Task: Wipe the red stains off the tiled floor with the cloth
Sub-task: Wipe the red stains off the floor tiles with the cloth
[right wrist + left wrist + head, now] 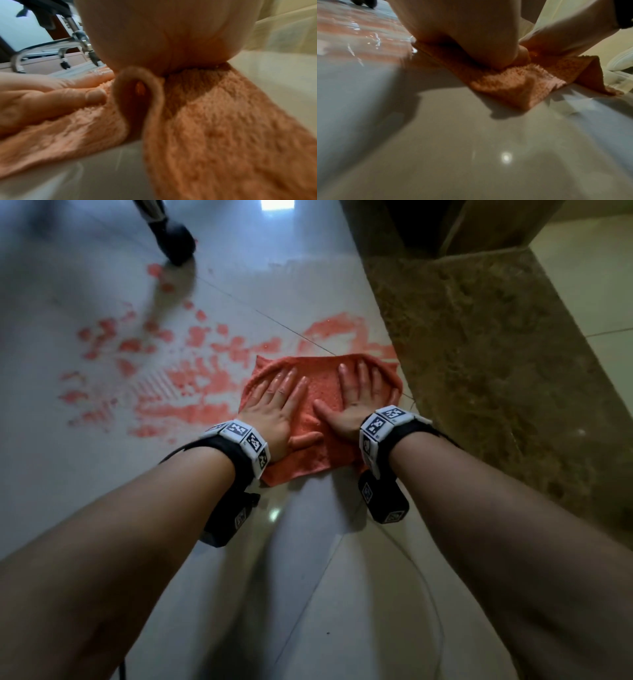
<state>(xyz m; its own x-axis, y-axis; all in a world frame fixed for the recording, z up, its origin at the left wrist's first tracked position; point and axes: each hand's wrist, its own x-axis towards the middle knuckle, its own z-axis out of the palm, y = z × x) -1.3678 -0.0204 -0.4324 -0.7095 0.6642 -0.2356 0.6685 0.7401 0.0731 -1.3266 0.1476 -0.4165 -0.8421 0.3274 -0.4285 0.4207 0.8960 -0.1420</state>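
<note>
An orange-red cloth (317, 395) lies spread on the pale tiled floor (102, 474). My left hand (274, 405) presses flat on its left half with straight, spread fingers. Beside it my right hand (356, 395) presses flat on the right half, fingers straight too. Red stains (191, 364) smear the tiles left of the cloth, and more red stains (342, 333) lie just beyond it. In the left wrist view the cloth (513, 86) bunches under my palm (471, 33). The right wrist view shows the cloth (214, 128) folded up under my right palm (163, 33).
A brown marble pillar base (479, 354) stands close on the right of the cloth. A dark chair castor (174, 241) stands on the floor at the far left, among the stains. A chrome chair base (51, 51) shows in the right wrist view.
</note>
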